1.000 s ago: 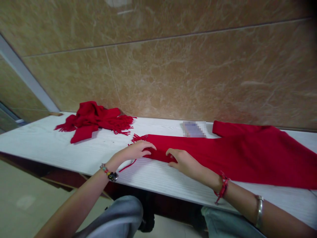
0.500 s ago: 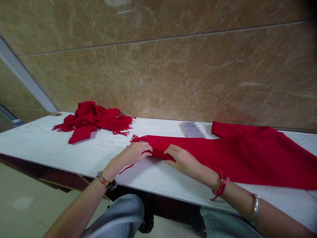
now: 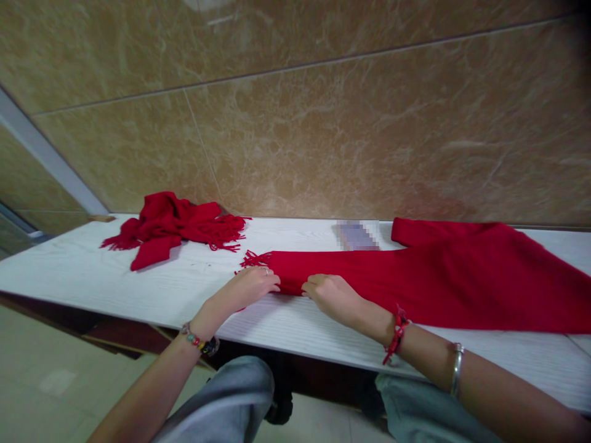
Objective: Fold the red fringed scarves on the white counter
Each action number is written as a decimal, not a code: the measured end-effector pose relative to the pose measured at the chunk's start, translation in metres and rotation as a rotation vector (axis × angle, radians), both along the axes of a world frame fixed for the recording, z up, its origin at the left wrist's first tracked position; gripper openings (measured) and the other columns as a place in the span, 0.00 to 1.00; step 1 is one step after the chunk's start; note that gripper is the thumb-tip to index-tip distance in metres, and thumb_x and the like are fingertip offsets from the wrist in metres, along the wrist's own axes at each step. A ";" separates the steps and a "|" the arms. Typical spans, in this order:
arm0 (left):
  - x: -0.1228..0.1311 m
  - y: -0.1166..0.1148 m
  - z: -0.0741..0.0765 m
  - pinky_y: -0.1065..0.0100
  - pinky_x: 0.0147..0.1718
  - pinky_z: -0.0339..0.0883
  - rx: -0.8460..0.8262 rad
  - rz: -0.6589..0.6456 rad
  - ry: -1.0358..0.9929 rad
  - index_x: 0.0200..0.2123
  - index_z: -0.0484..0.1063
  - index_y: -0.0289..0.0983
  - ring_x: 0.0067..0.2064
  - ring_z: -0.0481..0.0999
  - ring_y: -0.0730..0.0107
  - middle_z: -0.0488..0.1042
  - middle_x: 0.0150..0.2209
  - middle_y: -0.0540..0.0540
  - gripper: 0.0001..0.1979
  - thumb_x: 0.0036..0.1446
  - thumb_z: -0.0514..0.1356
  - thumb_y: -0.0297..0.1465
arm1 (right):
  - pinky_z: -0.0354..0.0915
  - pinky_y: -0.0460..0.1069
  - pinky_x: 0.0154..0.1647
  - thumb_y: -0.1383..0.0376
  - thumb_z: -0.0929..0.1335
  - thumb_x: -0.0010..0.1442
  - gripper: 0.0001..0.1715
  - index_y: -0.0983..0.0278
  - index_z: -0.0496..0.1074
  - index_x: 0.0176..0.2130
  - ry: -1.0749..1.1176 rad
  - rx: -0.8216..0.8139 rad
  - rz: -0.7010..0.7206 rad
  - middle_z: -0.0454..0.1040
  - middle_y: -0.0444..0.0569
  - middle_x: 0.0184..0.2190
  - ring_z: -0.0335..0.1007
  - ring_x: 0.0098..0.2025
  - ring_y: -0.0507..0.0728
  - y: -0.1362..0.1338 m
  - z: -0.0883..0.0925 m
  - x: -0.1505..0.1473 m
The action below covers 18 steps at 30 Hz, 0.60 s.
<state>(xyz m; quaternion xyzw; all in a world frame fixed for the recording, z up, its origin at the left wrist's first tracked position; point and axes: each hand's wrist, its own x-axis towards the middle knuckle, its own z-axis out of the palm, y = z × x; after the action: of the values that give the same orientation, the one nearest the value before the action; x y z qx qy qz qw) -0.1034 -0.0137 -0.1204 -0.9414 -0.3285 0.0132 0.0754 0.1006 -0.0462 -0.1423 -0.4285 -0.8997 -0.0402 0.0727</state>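
**Left hand [image 3: 253,286] and right hand [image 3: 335,298] have closed from a loose curl onto near edge of scarf [image 3: 392,277]**

Grip: both sets of fingertips drawn together, clamped on the cloth at scarf's near edge. Left is next to scarf's left end, right a bit further along to the right, short stretch of cloth between them. How much fabric each pinches: can't tell, knuckles hide it. Ring [image 3: 266,271] on left.

Scarf: lies lengthwise on table [image 3: 83,286], narrow at the left end, much wider at the right, where it runs out of view. Fringe [image 3: 253,259] sticks out at its left end, partly under left hand. Folded part along its far side juts left.

Wrists, on scarf's near side: beads [image 3: 198,343] on the left, red band [image 3: 397,335] plus silver bangle [image 3: 457,369] on the right.

Further out: bundle [image 3: 170,223], red, crumpled, tasselled, left of scarf and apart from it. Pixelated item [image 3: 357,236] just beyond scarf's far edge, unreadable. Wall [image 3: 332,141], brown marbled, behind scarf. Legs [image 3: 221,400] on scarf's near side, below table level.
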 end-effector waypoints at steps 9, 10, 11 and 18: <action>0.000 -0.006 -0.004 0.68 0.38 0.64 0.062 -0.048 -0.019 0.36 0.70 0.36 0.38 0.71 0.68 0.72 0.36 0.46 0.08 0.56 0.52 0.22 | 0.62 0.47 0.36 0.69 0.61 0.59 0.10 0.68 0.71 0.35 0.062 -0.039 0.011 0.73 0.52 0.33 0.68 0.37 0.56 0.002 -0.006 -0.002; 0.001 -0.009 -0.004 0.68 0.38 0.64 0.068 -0.069 -0.009 0.37 0.70 0.36 0.38 0.71 0.68 0.71 0.37 0.47 0.09 0.55 0.52 0.21 | 0.62 0.47 0.36 0.70 0.61 0.58 0.10 0.68 0.71 0.35 0.074 -0.048 0.015 0.73 0.52 0.33 0.68 0.37 0.56 0.001 -0.006 -0.001; 0.002 -0.013 -0.004 0.68 0.38 0.64 0.075 -0.087 0.009 0.37 0.69 0.37 0.38 0.71 0.69 0.71 0.37 0.47 0.10 0.55 0.52 0.21 | 0.62 0.47 0.36 0.70 0.62 0.58 0.09 0.67 0.72 0.35 0.095 -0.063 0.023 0.72 0.52 0.34 0.68 0.38 0.56 0.000 -0.006 0.000; 0.003 -0.038 -0.005 0.68 0.34 0.67 0.065 -0.018 0.129 0.43 0.69 0.37 0.35 0.72 0.68 0.71 0.36 0.45 0.14 0.55 0.52 0.20 | 0.63 0.46 0.41 0.64 0.62 0.59 0.13 0.65 0.73 0.40 0.309 -0.255 0.266 0.73 0.49 0.37 0.68 0.39 0.53 0.005 0.011 0.022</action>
<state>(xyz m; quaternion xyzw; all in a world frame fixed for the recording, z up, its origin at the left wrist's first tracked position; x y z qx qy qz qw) -0.1003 -0.0517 -0.1252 -0.9386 -0.3148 0.0624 0.1269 0.1222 -0.0414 -0.1309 -0.3129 -0.9242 0.1500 0.1595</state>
